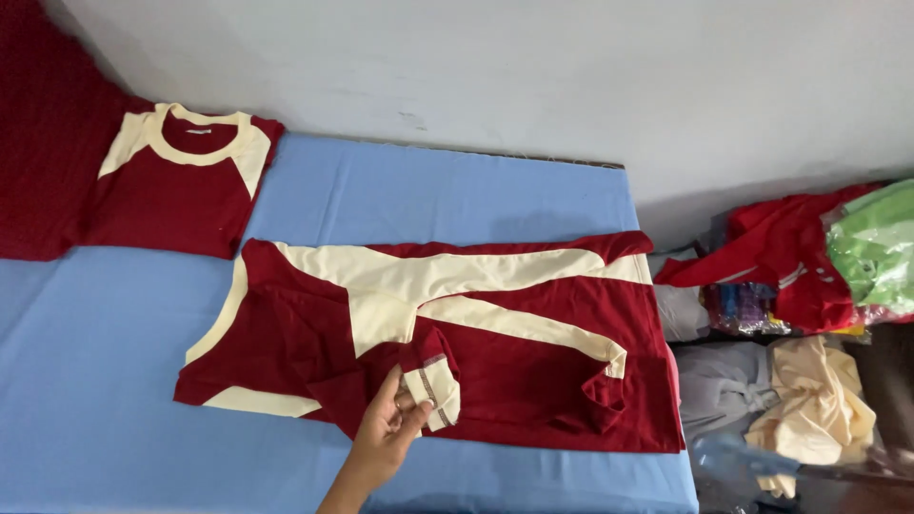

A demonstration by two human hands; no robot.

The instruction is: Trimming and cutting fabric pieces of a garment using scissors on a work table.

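Note:
A dark red shirt (533,362) with cream panels lies spread sideways on the blue sheet (95,362), its cream sleeves folded across the body. My left hand (386,433) comes in from the bottom edge and pinches the cream cuff of one sleeve (433,381) at the shirt's lower middle, with the cuff turned over my fingers. My right hand is out of view. A second shirt (181,186) of the same colours lies folded at the back left, neck opening up.
More dark red cloth (43,143) lies at the far left. To the right, beyond the sheet's edge, is a heap of clothes: red (781,257), green in plastic (876,247), grey (724,381) and cream (819,400). A white wall runs behind.

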